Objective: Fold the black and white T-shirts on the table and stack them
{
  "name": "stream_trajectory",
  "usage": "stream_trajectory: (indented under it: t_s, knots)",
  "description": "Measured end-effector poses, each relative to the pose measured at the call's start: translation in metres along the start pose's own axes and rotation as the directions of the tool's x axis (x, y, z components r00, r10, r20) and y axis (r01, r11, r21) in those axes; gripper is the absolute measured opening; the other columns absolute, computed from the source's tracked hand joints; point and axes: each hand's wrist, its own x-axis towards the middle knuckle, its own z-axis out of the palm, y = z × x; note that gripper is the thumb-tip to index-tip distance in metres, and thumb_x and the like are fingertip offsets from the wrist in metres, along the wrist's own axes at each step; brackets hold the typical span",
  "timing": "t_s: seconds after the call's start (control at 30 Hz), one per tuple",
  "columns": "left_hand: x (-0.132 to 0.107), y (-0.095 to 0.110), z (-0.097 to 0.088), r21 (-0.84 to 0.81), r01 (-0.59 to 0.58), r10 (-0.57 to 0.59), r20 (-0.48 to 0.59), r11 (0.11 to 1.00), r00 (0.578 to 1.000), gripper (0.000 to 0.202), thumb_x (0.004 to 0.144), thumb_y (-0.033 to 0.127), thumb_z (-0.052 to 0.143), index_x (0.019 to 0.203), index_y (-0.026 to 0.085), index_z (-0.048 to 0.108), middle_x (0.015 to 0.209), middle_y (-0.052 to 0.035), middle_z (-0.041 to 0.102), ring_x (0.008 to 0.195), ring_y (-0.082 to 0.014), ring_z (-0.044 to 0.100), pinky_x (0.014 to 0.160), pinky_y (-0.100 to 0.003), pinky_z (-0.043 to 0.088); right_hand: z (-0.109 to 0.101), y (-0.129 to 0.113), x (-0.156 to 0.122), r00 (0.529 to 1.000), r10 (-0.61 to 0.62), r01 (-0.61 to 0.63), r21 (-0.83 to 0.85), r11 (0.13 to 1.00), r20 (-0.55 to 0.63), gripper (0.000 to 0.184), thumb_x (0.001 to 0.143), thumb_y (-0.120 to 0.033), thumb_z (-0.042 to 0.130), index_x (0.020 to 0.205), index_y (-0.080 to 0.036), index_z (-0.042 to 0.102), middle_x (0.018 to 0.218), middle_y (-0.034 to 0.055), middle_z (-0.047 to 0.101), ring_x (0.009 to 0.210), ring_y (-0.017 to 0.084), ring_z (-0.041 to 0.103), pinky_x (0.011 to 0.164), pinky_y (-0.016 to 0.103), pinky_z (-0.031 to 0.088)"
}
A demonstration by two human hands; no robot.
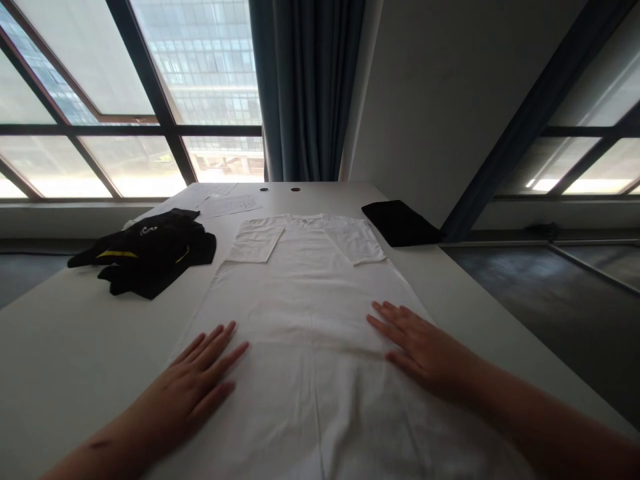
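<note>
One white short-sleeved cloth shirt [305,293] lies spread on a smooth white table [90,347], its near end not yet crease-free, beneath the person's outstretched left hand [203,373] and right hand [415,343], neither gripping anything.

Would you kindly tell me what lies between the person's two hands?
The creased white shirt lies between the left hand and the right hand in the head view.

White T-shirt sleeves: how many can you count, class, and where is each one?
2. Both are at the far end of the white T-shirt: one sleeve towards the crumpled black clothing, the other sleeve towards the flat black cloth. Both are in view.
</note>
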Motion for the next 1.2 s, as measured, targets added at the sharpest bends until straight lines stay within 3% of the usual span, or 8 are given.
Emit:
stream_trajectory:
  t_s: [0.07,0.17,0.4,0.77,0.93,1.07,1.13,1.2]
  knots:
    - [-0.002,0.009,-0.006,0.005,-0.049,0.049,0.002,0.999,0.999,0.065,0.107,0.053,0.05,0.167,0.042,0.028,0.174,0.0013,0.023,0.157,-0.029,0.035,0.129,-0.046,0.03,-0.001,-0.022,-0.014,0.999,-0.023,0.021,0.063,0.998,0.035,0.067,0.107,-0.056,0.047,0.168,-0.037,0.028,0.175,0.006,0.023,0.159,0.035,0.028,0.127,0.061,0.03]
    - [-0.008,0.01,-0.008,-0.01,-0.048,0.048,0.016,0.999,0.999,0.065,0.106,0.053,0.051,0.167,0.043,0.027,0.174,0.002,0.023,0.157,-0.0285,0.035,0.13,-0.045,0.027,-0.001,-0.036,-0.028,0.998,-0.014,0.008,0.095,0.995,0.063,0.066,0.107,-0.055,0.047,0.168,-0.04,0.027,0.175,0.0049,0.02,0.16,0.036,0.025,0.127,0.064,0.027]
    - [-0.023,0.006,-0.021,-0.133,-0.005,0.023,0.131,0.991,0.991,0.059,0.106,0.056,0.047,0.163,0.047,0.034,0.173,0.0051,0.025,0.157,-0.0306,0.034,0.13,-0.051,0.028,-0.011,-0.034,-0.049,0.992,-0.066,0.051,0.134,0.99,0.103,0.066,0.103,-0.053,0.055,0.165,-0.043,0.034,0.175,0.0024,0.02,0.16,0.035,0.023,0.128,0.065,0.023]
    - [-0.06,0.001,-0.04,-0.196,-0.046,0.078,0.162,0.979,0.984,0.063,0.104,0.059,0.049,0.164,0.045,0.035,0.173,0.0042,0.027,0.157,-0.0304,0.034,0.131,-0.05,0.025,-0.011,-0.035,-0.088,0.996,-0.046,0.035,0.13,0.991,0.08,0.069,0.102,-0.056,0.056,0.165,-0.042,0.034,0.174,0.0027,0.022,0.158,0.036,0.027,0.128,0.062,0.028]
    - [-0.087,-0.004,-0.043,-0.184,0.013,0.021,0.182,0.983,0.983,0.067,0.101,0.058,0.054,0.164,0.049,0.032,0.172,0.0072,0.028,0.157,-0.0315,0.034,0.13,-0.052,0.029,-0.01,-0.037,-0.102,0.996,-0.03,0.022,0.099,0.995,0.08,0.07,0.102,-0.057,0.054,0.166,-0.043,0.031,0.174,0.0028,0.023,0.158,0.036,0.028,0.127,0.063,0.029]
    - [-0.111,-0.011,-0.032,-0.175,0.138,-0.122,0.098,0.975,0.988,0.063,0.102,0.055,0.05,0.162,0.053,0.033,0.17,0.0102,0.031,0.154,-0.0326,0.041,0.127,-0.054,0.036,-0.013,-0.032,-0.105,0.997,-0.007,0.0,0.094,0.996,0.071,0.068,0.099,-0.063,0.055,0.162,-0.043,0.041,0.171,0.0031,0.033,0.155,0.036,0.036,0.124,0.061,0.037]
    - [-0.119,-0.015,-0.026,-0.191,0.218,-0.207,0.075,0.957,0.975,0.059,0.103,0.055,0.047,0.161,0.052,0.038,0.17,0.0107,0.034,0.152,-0.0331,0.044,0.125,-0.054,0.039,-0.015,-0.027,-0.101,1.0,0.008,-0.009,0.093,0.996,0.007,0.057,0.101,-0.059,0.052,0.154,-0.039,0.057,0.162,0.007,0.05,0.146,0.034,0.051,0.117,0.056,0.047]
    - [-0.124,-0.017,-0.021,-0.21,0.293,-0.285,0.071,0.933,0.956,0.056,0.104,0.056,0.044,0.159,0.05,0.043,0.17,0.0093,0.035,0.15,-0.0329,0.046,0.123,-0.052,0.043,-0.019,-0.021,-0.091,0.992,0.04,-0.03,0.084,0.996,-0.12,0.044,0.105,-0.051,0.046,0.132,-0.033,0.074,0.136,0.0117,0.071,0.124,0.031,0.067,0.105,0.051,0.056]
